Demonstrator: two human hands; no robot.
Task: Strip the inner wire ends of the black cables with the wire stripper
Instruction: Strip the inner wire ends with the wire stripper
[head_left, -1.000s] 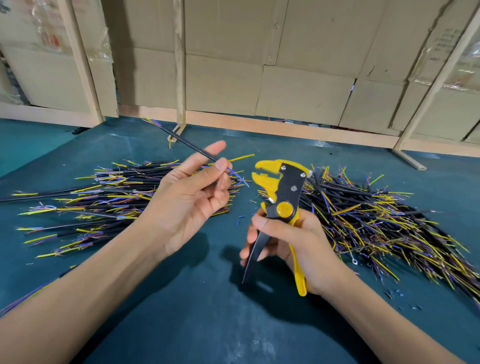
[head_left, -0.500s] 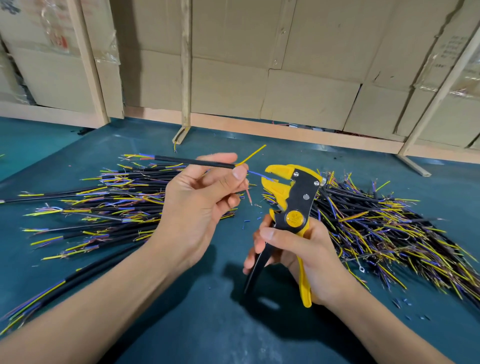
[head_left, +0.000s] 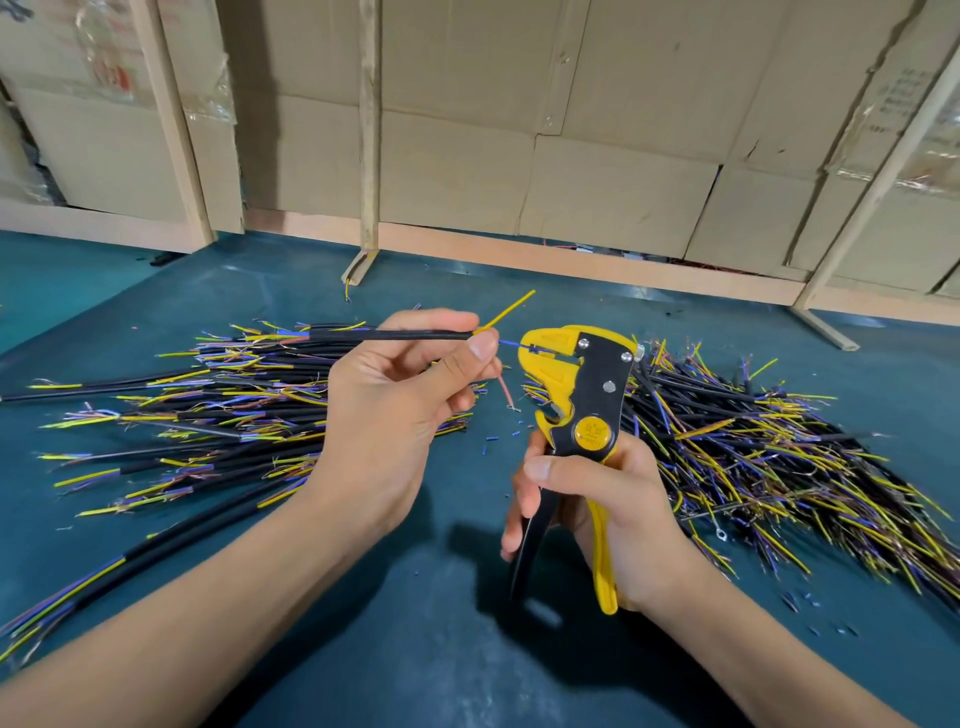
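The left hand (head_left: 395, 415) pinches a black cable (head_left: 400, 335) near its end, thumb on top. Just past that pinch, the blue inner wire (head_left: 509, 343) sits in the head of the wire stripper (head_left: 576, 395) (yellow and pink strands splay aside). The right hand (head_left: 597, 509) grasps the stripper's handles below the head.
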